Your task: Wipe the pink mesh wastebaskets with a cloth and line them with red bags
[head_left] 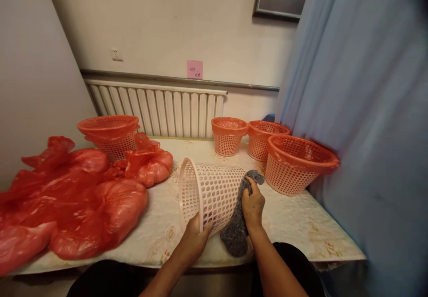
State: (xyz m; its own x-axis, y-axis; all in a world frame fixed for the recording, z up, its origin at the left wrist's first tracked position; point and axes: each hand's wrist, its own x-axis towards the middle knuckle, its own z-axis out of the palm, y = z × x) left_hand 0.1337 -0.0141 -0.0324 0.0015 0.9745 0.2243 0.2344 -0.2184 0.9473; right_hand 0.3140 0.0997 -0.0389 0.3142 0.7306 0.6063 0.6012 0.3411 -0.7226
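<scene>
A pale pink plastic basket (217, 190) with a lattice wall lies tipped on its side, its mouth facing left. My left hand (195, 239) grips its rim at the lower front, some fingers hidden inside. In my right hand (253, 203) is a dark grey cloth (236, 232), bunched under the fingers and pressed against the basket's bottom. One end of the cloth hangs down toward the table; another sticks out above the hand.
Red plastic bags (76, 199), full and knotted, heap on the left beside a red-lined basket (115, 138). Three more lined baskets stand at right, the largest (294, 172) near the blue curtain (361, 109). A patterned cloth covers the table (297, 225); a radiator (167, 109) runs behind.
</scene>
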